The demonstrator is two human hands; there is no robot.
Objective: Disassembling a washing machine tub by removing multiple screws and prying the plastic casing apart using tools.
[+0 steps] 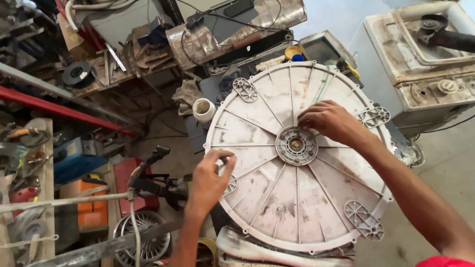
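A large round off-white plastic washing machine tub, ribbed like spokes, lies bottom-up in front of me. Its grey metal hub sits at the centre. My left hand grips the tub's left rim, thumb on top. My right hand rests on the tub just above and right of the hub, fingertips pinched near a thin green line that runs up the surface. Whether those fingers hold anything is too small to tell. Several lattice mounting lugs stand around the tub's edge.
An old dirty white washing machine with an angle grinder on it stands at the right. A white plastic cup lies left of the tub. Tools, an orange box and a metal cylinder crowd the left and back.
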